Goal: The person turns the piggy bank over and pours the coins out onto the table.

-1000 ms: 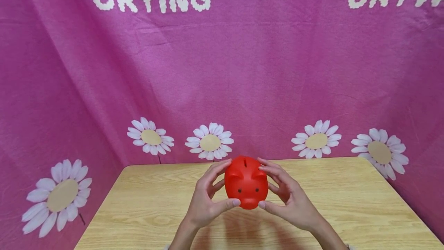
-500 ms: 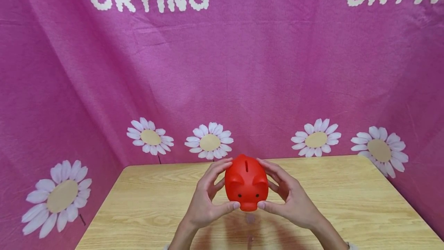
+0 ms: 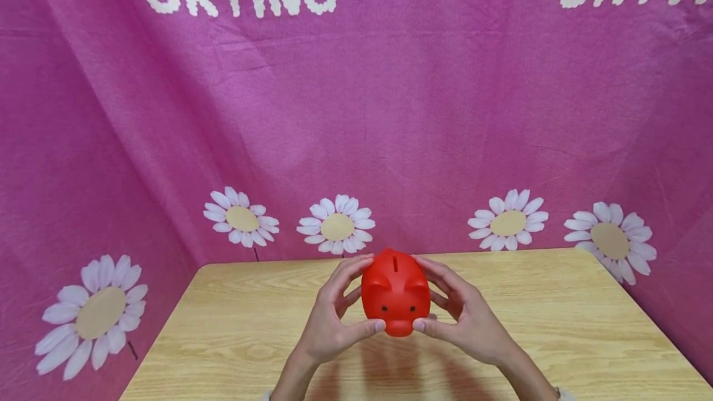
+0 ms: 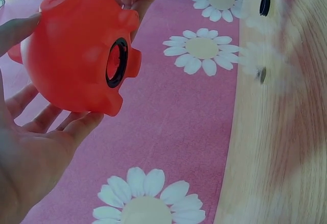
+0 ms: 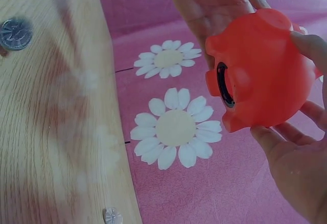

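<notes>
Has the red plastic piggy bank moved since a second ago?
Hardly: the red plastic piggy bank sits in nearly the same spot against the wooden table's far edge, between both hands.

White letters spell "CRYING" on the pink cloth backdrop [image 3: 423,110], top left; again at top right, cut off.

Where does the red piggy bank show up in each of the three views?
Head view: red piggy bank low centre, above the table, held between left hand and right hand.
Left wrist view: upper left, underside hole facing the camera.
Right wrist view: right of centre, underside hole showing.
Shared landmark: the daisies on the pink cloth.
</notes>
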Demonstrator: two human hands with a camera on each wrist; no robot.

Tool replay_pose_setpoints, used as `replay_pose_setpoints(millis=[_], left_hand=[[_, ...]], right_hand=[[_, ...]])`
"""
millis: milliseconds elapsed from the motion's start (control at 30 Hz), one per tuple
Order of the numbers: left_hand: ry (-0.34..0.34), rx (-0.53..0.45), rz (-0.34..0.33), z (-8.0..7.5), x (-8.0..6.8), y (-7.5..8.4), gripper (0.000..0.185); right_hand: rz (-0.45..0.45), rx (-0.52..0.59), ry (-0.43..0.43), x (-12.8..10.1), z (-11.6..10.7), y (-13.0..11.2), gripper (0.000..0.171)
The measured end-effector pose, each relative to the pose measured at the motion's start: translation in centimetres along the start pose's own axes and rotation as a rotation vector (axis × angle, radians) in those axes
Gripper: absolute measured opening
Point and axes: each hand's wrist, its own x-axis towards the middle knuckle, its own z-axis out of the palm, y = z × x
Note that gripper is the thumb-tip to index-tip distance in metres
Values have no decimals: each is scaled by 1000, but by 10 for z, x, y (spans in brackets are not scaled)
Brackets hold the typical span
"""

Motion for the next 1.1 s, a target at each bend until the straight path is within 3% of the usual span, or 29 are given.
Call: replay_pose_setpoints(millis=[533, 733, 900, 1100], left_hand=[[26, 45, -55, 1, 1, -3, 70], [61, 32, -271, 4, 1, -1, 63], [41, 106, -436, 5, 2, 0, 59], [38, 141, -472, 6, 3, 0, 57]], right_hand=[[47, -76, 54, -1, 2, -2, 73], [199, -42, 101, -1, 6, -5, 55], [324, -46, 116, 1, 8, -4, 49], [389, -5, 111, 1, 9, -4, 49]])
